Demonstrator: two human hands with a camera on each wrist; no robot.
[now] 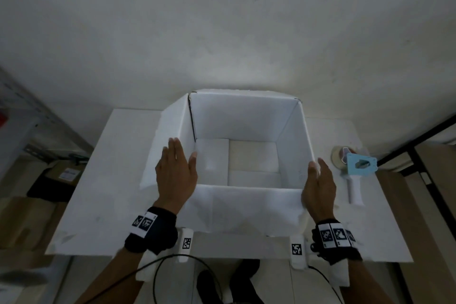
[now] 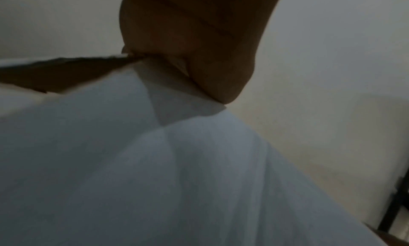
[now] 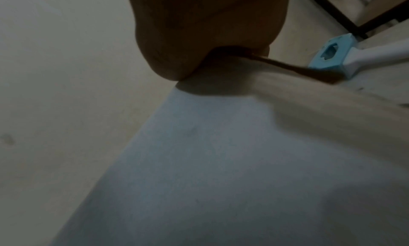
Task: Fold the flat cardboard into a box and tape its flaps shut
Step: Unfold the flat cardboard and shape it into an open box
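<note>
A white cardboard box (image 1: pixel 246 118) stands open-topped on the white table (image 1: pixel 103 180); folded bottom flaps show inside. Its left flap leans outward and the near flap (image 1: pixel 246 207) hangs toward me. My left hand (image 1: pixel 176 170) lies flat on the left flap, fingers straight, thumb over the edge into the box. My right hand (image 1: pixel 319 180) straddles the right wall's top edge, straight fingers outside, thumb inside. In the wrist views the cardboard (image 2: pixel 155 180) (image 3: pixel 221 162) edge runs into the fork of each hand (image 2: pixel 194 31) (image 3: pixel 199 22). A blue-and-white tape dispenser (image 1: pixel 357 170) (image 3: pixel 332 57) lies right of the box.
The table's far edge meets a pale wall. Brown cartons (image 1: pixel 64 175) and a shelf sit on the floor to the left. A black frame (image 1: pixel 419 140) runs along the right. Cables hang below the table's near edge.
</note>
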